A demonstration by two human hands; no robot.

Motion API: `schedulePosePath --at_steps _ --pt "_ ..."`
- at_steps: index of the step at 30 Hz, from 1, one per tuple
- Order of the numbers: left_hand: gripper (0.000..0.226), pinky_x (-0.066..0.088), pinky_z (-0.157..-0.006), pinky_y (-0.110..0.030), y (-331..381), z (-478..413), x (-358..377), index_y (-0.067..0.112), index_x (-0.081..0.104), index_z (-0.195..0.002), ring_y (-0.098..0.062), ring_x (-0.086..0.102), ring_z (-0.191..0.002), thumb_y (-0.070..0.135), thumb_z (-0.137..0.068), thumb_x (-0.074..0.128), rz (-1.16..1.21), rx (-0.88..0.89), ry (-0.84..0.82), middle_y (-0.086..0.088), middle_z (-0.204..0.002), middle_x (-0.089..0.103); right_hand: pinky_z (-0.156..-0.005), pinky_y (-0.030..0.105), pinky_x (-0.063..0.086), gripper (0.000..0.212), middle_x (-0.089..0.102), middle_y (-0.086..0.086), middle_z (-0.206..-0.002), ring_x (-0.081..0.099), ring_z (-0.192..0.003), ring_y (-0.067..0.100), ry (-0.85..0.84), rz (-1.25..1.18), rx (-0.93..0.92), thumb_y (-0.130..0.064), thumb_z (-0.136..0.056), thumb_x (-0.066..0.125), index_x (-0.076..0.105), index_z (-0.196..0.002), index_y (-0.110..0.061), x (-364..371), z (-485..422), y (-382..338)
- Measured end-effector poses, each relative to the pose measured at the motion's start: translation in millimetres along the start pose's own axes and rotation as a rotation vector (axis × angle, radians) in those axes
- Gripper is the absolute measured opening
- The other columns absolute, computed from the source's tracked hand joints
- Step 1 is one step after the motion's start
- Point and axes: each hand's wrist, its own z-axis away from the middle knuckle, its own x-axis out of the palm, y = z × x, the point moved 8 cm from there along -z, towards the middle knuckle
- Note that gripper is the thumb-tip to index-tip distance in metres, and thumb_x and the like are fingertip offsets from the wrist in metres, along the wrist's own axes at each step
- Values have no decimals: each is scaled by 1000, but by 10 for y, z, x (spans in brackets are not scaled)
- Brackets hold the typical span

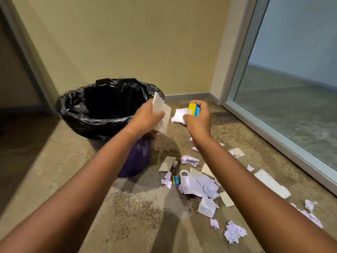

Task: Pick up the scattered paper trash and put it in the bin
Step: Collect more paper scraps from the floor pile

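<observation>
**Both hands loaded, right at the bin**

The round purple plastic bin with a black bag liner sits by the wall. Torn white and beige paper scraps are all over the floor to its right. Left hand is clamped on beige paper sheets at the rim. Right hand pinches a small yellow-and-blue cardboard box just beside it.

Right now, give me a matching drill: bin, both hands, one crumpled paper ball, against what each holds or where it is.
Things:
1. bin
2. left hand
3. right hand
4. crumpled paper ball

States:
A. grips a yellow and blue box
B. lies on the floor
C. lined with a black bag
D. holds beige card pieces

Pairs: 1-C, 2-D, 3-A, 4-B
</observation>
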Motion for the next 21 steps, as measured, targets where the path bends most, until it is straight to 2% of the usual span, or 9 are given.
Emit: schedulePosePath --at_steps 2,3,6,9,11,13,16,19,21 --pt "40 57 -48 -27 42 -50 -287 6 37 -136 -23 55 -88 7 -96 43 219 -27 89 -11 -113 48 -50 20 40 43 46 -5 -82 45 -64 7 -8 -60 -4 11 -78 51 50 -114 -13 172 -26 -146" --pt "41 56 -46 -25 42 -75 -433 5 35 -137 -24 55 -90 8 -97 42 310 -41 145 -12 -115 47 -50 20 40 43 45 -7 -80 44 -64 6 -19 -65 -9 11 -79 50 50 -115 -13 266 -37 -205" --pt "43 57 -45 -24 -38 -113 -830 6 31 -140 -23 57 -89 10 -98 40 546 -97 319 -11 -117 46 -50 18 39 44 41 -12 -76 43 -63 4 -50 -56 -31 10 -79 50 49 -117 -13 553 -53 -362" --pt "42 59 -51 -27 -199 -165 -1075 10 30 -140 -26 56 -99 10 -99 37 623 -156 430 -9 -120 47 -64 27 43 44 48 -3 -87 49 -75 15 -74 -30 -22 9 -80 49 48 -119 -12 848 -66 -440" --pt "44 58 -68 -35 -372 -174 -1138 12 28 -141 -26 53 -106 12 -98 39 531 -234 476 -8 -126 46 -75 31 46 46 52 5 -103 50 -89 21 -138 34 5 6 -80 50 47 -122 -12 1083 -65 -442" --pt "60 51 -86 -44 -548 -177 -1139 11 20 -146 -30 48 -121 21 -95 48 391 -324 496 -11 -142 39 -89 35 51 52 49 12 -124 52 -104 26 -246 112 49 1 -80 53 42 -128 -15 1313 -55 -399" --pt "75 44 -104 -46 -545 -173 -1115 7 11 -150 -35 38 -134 28 -91 53 125 -317 496 -18 -154 20 -91 38 52 63 30 16 -145 50 -116 30 -371 227 61 -4 -82 54 32 -138 -21 1509 -12 -370" --pt "70 35 -109 -40 -326 -121 -936 10 9 -151 -36 33 -137 23 -94 48 -105 -224 446 -20 -156 13 -89 37 50 61 34 13 -144 51 -117 29 -358 260 -43 -2 -82 52 35 -138 -22 1435 -14 -435" --pt "67 26 -115 -47 -197 -53 -762 10 13 -150 -36 23 -142 16 -93 46 -240 -109 445 -20 -155 14 -92 37 49 54 43 11 -137 51 -115 26 -307 237 -102 0 -81 50 44 -131 -20 1245 -7 -463"
